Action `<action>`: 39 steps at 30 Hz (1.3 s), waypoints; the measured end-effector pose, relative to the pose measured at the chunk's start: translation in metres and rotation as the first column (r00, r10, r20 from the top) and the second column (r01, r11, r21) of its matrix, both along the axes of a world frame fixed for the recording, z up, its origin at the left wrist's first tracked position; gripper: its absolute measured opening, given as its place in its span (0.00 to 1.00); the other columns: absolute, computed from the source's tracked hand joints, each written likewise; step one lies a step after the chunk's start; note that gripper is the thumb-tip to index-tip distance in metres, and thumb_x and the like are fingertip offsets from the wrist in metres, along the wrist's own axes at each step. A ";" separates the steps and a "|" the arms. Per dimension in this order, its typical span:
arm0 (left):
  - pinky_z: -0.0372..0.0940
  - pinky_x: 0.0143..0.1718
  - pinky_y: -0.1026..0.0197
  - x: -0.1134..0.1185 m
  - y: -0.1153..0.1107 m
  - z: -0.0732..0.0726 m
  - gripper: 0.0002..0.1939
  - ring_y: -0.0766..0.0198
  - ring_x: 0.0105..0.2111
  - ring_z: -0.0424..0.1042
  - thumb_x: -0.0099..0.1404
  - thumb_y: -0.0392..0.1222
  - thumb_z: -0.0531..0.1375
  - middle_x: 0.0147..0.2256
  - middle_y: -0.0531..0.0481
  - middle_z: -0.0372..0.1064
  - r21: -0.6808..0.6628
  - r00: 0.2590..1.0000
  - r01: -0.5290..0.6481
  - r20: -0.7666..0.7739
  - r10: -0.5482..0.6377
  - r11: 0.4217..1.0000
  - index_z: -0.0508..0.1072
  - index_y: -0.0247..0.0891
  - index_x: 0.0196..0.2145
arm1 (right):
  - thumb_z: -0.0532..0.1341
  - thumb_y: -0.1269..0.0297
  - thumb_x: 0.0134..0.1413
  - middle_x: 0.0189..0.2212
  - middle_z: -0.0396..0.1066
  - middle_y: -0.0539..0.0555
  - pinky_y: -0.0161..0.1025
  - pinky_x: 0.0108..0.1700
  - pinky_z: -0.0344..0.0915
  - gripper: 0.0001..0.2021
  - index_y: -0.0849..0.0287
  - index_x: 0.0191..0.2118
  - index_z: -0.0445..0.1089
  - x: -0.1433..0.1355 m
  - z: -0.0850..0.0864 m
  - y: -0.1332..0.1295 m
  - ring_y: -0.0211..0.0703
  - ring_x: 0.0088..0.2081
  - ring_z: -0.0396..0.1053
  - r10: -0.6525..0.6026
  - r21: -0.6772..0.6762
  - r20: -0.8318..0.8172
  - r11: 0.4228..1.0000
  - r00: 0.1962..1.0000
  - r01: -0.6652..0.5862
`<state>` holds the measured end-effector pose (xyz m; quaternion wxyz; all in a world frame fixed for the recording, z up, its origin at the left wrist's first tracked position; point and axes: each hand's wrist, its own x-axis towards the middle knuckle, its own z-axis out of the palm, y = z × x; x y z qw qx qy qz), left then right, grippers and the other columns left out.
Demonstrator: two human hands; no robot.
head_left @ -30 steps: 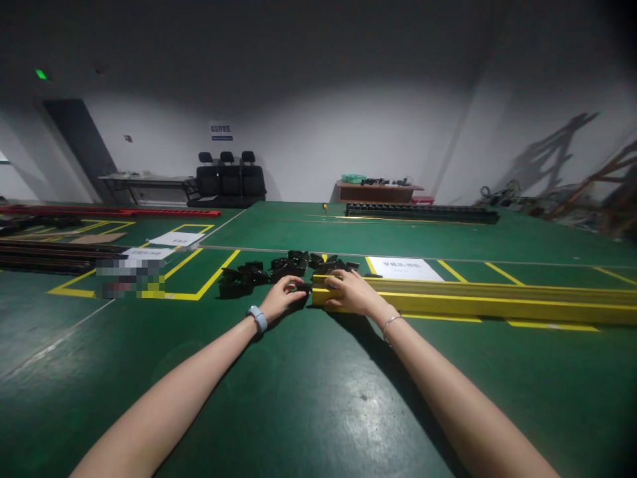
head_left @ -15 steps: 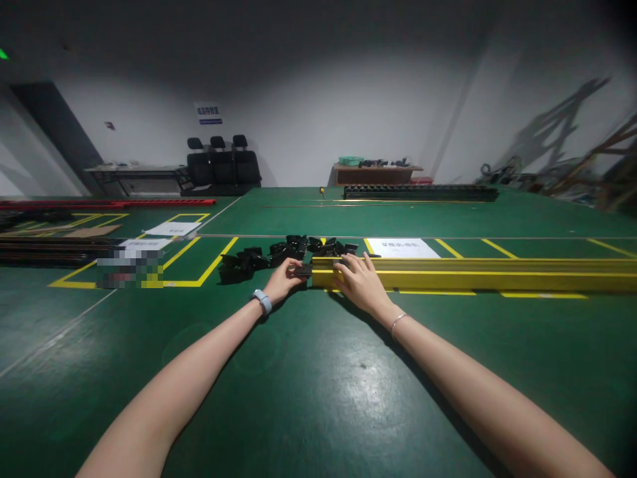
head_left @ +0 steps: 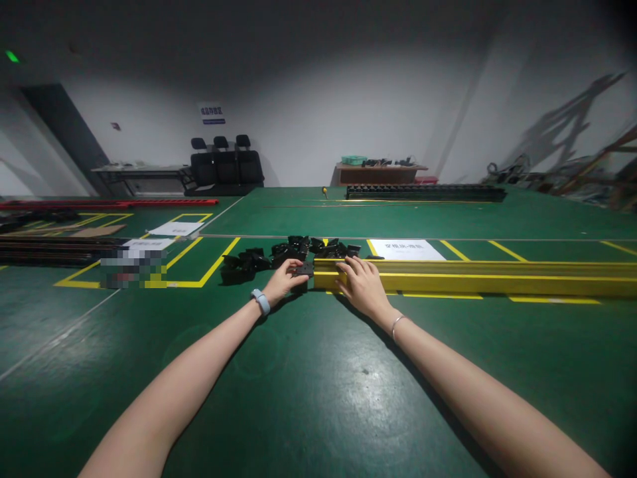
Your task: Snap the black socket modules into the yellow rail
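Observation:
A long yellow rail (head_left: 448,281) lies across the green floor, its left end in front of me. My left hand (head_left: 284,281) pinches a small black block (head_left: 304,269) close to that end; whether the two touch I cannot tell. Small marks like holes show on the block's face. My right hand (head_left: 365,285) grips the rail near its end, fingers over the top and thumb on the near side. Just behind the hands lies a heap of black parts (head_left: 245,265), partly hidden by my fingers and the rail.
Behind the rail lies a white printed sheet (head_left: 407,249) among yellow floor markings. Dark rails (head_left: 54,252) lie at the left, with red rails (head_left: 109,203) farther back. A long black slotted piece (head_left: 423,193) rests on the far floor. Black seats (head_left: 226,167) stand by the wall.
The black block has turned slightly in my left hand, so more of its face shows. My right hand stays on the rail. The whole view has shifted a little.

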<state>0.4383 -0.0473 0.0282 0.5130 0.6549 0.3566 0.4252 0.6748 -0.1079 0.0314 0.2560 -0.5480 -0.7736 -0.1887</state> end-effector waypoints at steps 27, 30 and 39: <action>0.58 0.55 0.51 0.011 0.009 -0.008 0.29 0.56 0.53 0.65 0.53 0.40 0.66 0.55 0.37 0.61 -0.105 0.978 -0.006 0.205 0.027 0.994 0.61 0.36 0.50 | 0.54 0.58 0.57 0.52 0.63 0.63 0.50 0.55 0.51 0.26 0.63 0.59 0.54 0.000 -0.004 0.003 0.53 0.55 0.57 0.077 0.102 -0.119 0.993 0.990 -0.065; 0.57 0.56 0.51 0.012 0.010 -0.010 0.28 0.57 0.53 0.64 0.53 0.39 0.66 0.55 0.37 0.61 -0.102 0.974 -0.019 0.221 0.042 0.995 0.61 0.36 0.50 | 0.54 0.58 0.57 0.52 0.63 0.63 0.50 0.55 0.51 0.26 0.63 0.59 0.53 0.000 -0.003 0.003 0.53 0.55 0.57 0.076 0.100 -0.118 0.993 0.990 -0.064; 0.60 0.54 0.48 0.015 0.005 -0.010 0.29 0.54 0.52 0.65 0.54 0.40 0.65 0.56 0.36 0.59 -0.158 0.968 -0.040 0.239 0.078 0.987 0.60 0.37 0.51 | 0.55 0.58 0.57 0.52 0.63 0.63 0.50 0.55 0.51 0.26 0.63 0.58 0.54 -0.001 -0.003 0.002 0.53 0.55 0.57 0.075 0.100 -0.124 0.993 0.989 -0.063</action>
